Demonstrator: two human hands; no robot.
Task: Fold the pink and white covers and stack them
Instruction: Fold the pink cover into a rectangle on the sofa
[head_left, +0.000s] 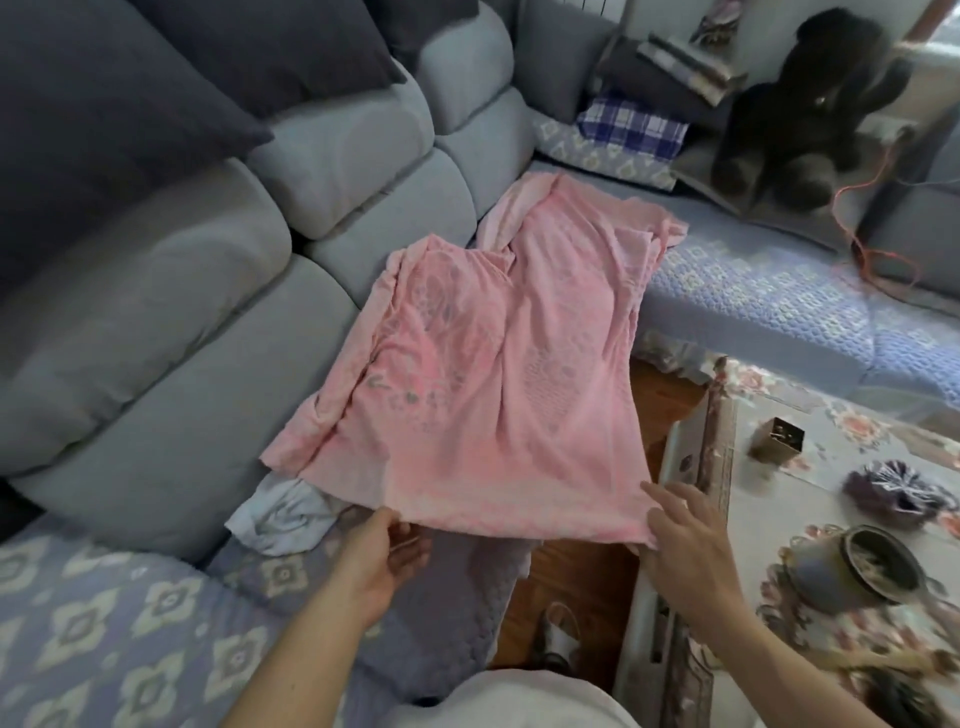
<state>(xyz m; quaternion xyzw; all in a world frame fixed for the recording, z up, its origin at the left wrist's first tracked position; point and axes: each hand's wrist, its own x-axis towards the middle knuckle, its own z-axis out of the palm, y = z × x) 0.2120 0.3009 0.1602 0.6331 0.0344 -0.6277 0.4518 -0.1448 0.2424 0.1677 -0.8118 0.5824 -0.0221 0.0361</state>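
Cover (483, 374): pink, with a faint raised lattice and grey floral motifs on its left half.
Cloth (283, 525) under the cover's near left corner: pale grey-white.
Sofa (156, 332): grey-blue back cushions; dark grey pillow (104, 104) at far left.
Seat pad (88, 639): lavender-blue with cream flower-shaped motifs.
Folded fabric (631, 127), far: blue and white check.
Plush toy (810, 104), far right: black.
Cord (862, 208): orange.
Surface (883, 441), right: pale cloth with pink flowers.

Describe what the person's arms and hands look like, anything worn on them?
Both forearms are bare, with no sleeves in view. The left hand and right hand wear no gloves, and no rings, watch or bracelet can be seen.
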